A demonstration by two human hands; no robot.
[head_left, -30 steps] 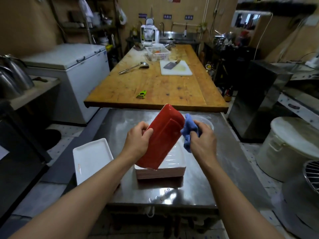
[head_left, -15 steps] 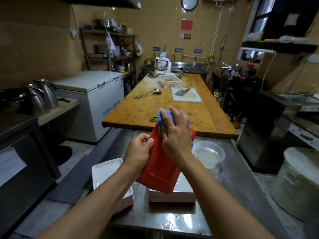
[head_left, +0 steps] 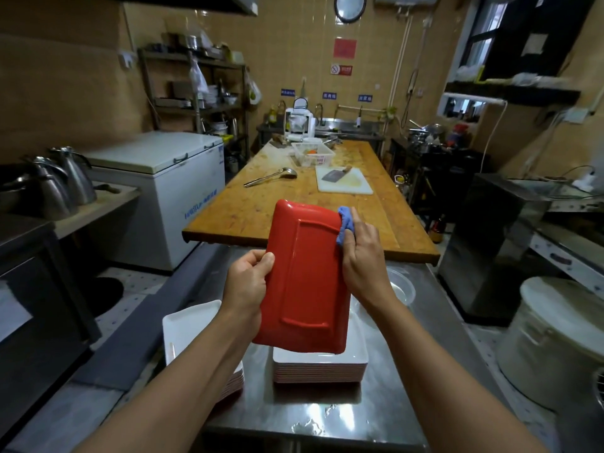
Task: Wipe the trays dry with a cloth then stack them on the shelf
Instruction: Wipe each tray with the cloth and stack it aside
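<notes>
While the left hand (head_left: 246, 282) holds the red tray (head_left: 305, 279), the right hand's (head_left: 361, 256) grip presses the cloth (head_left: 345, 223).

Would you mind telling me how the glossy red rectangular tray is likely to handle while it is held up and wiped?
The glossy red rectangular tray looks rigid: it stays flat while the left hand grips only one edge. Its sheen suggests a slippery surface, probably more so if wet. It seems fairly light.

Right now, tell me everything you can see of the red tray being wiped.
The glossy red rectangular plastic-looking tray is held up, near upright, its underside with a raised rectangular foot ridge facing the camera. The left hand grips its left edge; the right hand presses a blue cloth against its upper right edge. It hangs above a stack of white trays.
</notes>
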